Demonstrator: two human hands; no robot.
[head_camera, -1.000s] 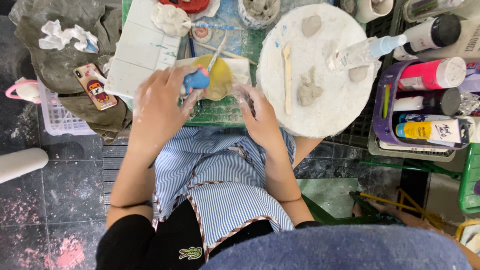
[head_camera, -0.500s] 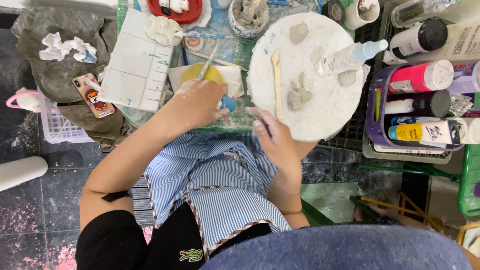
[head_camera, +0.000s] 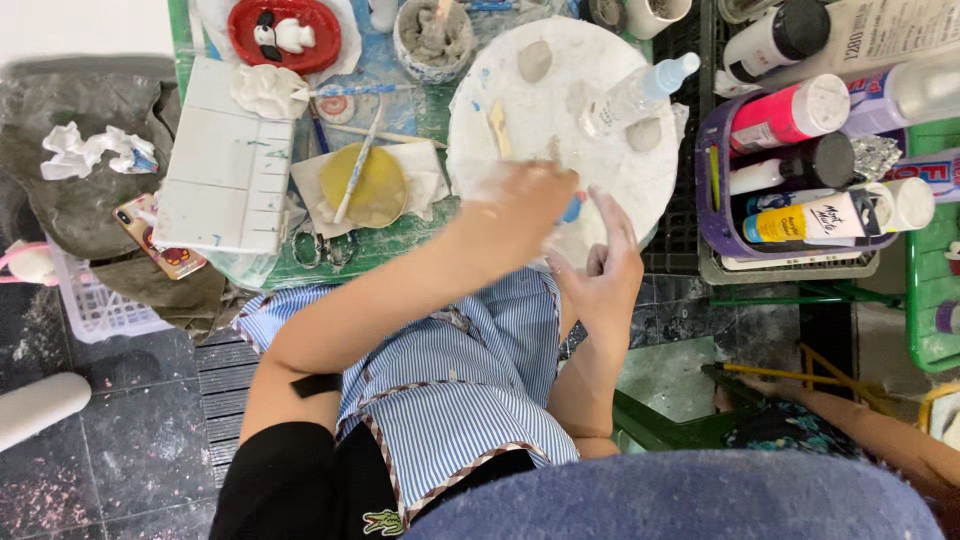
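Clenched loosely around a small blue piece (head_camera: 572, 208), the left hand (head_camera: 520, 205) reaches across the body onto the near edge of a round white board (head_camera: 560, 100). The hand is blurred, so I cannot tell exactly how the fingers sit on the piece, only that its blue tip shows at their right side. Just beside and below it, the right hand (head_camera: 603, 262) is released, fingers spread and pointing up toward the blue piece, close to it but seemingly not touching. On the board beyond the grip lie a wooden stick (head_camera: 497, 128), two grey clay lumps (head_camera: 534, 60) and a clear spray bottle (head_camera: 635, 92) on its side. To the left of the grip a yellow disc (head_camera: 375, 185) rests on paper with a thin tool across it. To the right stands a purple basket (head_camera: 718, 200) of paint bottles. By my judgement the step in hand is bringing the blue piece over to the board, where both hands meet. Any further move calls for steadying the piece between both hands and keeping clear of the bottle and lumps close behind.
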